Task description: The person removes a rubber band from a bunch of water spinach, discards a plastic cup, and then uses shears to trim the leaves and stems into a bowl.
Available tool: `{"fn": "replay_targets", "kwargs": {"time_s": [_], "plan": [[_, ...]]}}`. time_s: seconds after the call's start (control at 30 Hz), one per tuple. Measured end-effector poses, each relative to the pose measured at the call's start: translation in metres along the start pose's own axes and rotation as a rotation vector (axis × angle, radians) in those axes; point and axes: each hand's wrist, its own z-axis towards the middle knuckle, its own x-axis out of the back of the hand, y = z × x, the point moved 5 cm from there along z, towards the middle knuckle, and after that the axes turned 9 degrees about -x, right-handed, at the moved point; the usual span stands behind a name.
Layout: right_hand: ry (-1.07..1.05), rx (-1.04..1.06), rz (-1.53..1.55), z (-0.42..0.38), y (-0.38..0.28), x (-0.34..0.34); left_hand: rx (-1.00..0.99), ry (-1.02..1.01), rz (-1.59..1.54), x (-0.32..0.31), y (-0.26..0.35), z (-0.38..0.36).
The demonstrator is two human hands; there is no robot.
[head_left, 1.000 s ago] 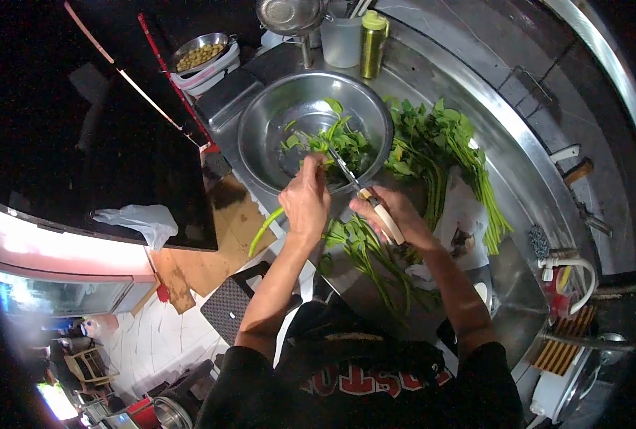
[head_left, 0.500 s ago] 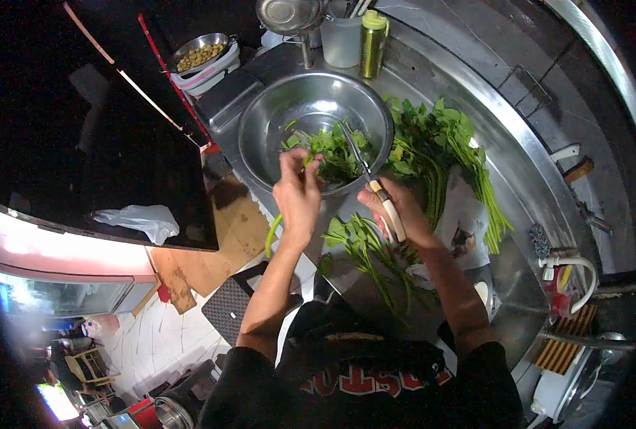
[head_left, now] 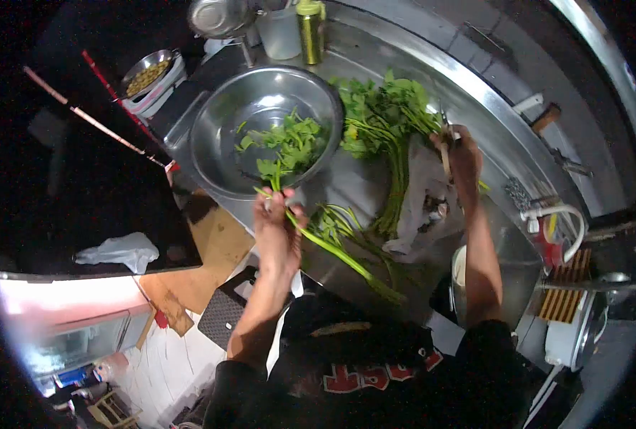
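Observation:
My left hand (head_left: 278, 232) is closed around a leafy green stem (head_left: 332, 250) near the bowl's front rim; its leaves reach over the rim and its long stalk slants down to the right. Cut leaves (head_left: 293, 143) lie in a wide steel bowl (head_left: 207, 154). My right hand (head_left: 465, 154), out to the right, grips scissors (head_left: 444, 159) with a pale handle, blades pointing away from me. It is right at the far side of the bunch of leafy greens (head_left: 396, 114). Bare stalks (head_left: 336, 223) lie on the counter in front of the bowl.
A green bottle (head_left: 309, 32) and a plastic tub (head_left: 279, 34) stand behind the bowl, beside a metal strainer (head_left: 219, 16). Crumpled plastic (head_left: 414, 214) lies by the greens. To the right are a hose (head_left: 575, 214) and a slatted wooden rack (head_left: 568, 286).
My right hand has moved right with the scissors, from the bowl's rim to the bunch of greens. My left hand has drawn back toward me, its stem now slanting right. The view has shifted.

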Motion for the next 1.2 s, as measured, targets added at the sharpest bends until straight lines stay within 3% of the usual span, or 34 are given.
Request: {"fn": "replay_targets", "kwargs": {"time_s": [0.03, 0.13, 0.2, 0.23, 0.27, 0.33, 0.4, 0.47, 0.53, 0.6, 0.73, 0.8, 0.93, 1.0, 1.03, 1.13, 1.2], "plan": [[0.017, -0.114, -0.044, 0.014, 0.021, 0.006, 0.042, 0.007, 0.022, 0.007, -0.020, -0.008], [0.210, -0.125, -0.299, 0.055, 0.081, 0.002, 0.140, 0.024, 0.028, 0.045, -0.086, -0.011], [0.192, -0.158, -0.314, 0.074, 0.115, -0.005, 0.001, 0.097, 0.148, 0.086, -0.120, 0.007], [0.163, -0.173, -0.322, 0.083, 0.131, -0.011, 0.034, 0.163, 0.397, 0.100, -0.125, 0.010], [0.171, -0.183, -0.323, 0.091, 0.152, -0.021, 0.039, 0.152, 0.399, 0.109, -0.127, 0.010], [0.074, -0.074, -0.276, 0.093, 0.157, -0.034, -0.133, 0.006, 0.838, 0.105, -0.112, 0.010], [-0.024, -0.138, -0.263, 0.092, 0.174, -0.046, -0.091, 0.035, 0.735, 0.109, -0.110, 0.006], [-0.079, -0.014, -0.128, 0.092, 0.191, -0.070, -0.252, -0.020, 0.804, 0.108, -0.100, 0.001], [-0.138, 0.054, -0.113, 0.081, 0.179, -0.074, -0.295, -0.076, 0.909, 0.095, -0.088, -0.005], [-0.157, -0.268, -0.143, 0.078, 0.177, -0.074, -0.337, -0.130, 1.011, 0.083, -0.076, -0.009], [0.053, -0.114, -0.100, 0.092, 0.142, -0.040, -0.527, -0.115, 1.220, 0.056, -0.047, -0.015], [0.121, -0.064, 0.399, 0.106, 0.127, -0.022, -0.611, -0.116, 1.239, 0.028, -0.033, -0.017], [0.187, -0.001, 0.651, 0.090, 0.051, 0.021, -0.719, -0.166, 1.176, -0.033, -0.016, -0.019], [0.082, 0.034, 0.855, 0.080, 0.021, 0.031, -0.770, -0.189, 1.137, -0.050, -0.017, -0.012], [-0.036, -0.053, 0.859, 0.072, 0.011, 0.030, -0.663, -0.334, 1.023, -0.057, -0.024, -0.005], [-0.157, -0.038, 1.008, 0.035, -0.021, 0.026, -0.395, -0.628, 0.751, -0.085, -0.042, 0.014], [-0.285, 0.017, 0.993, -0.002, -0.041, 0.019, 0.082, -0.612, 0.464, -0.103, -0.051, 0.020]]}}
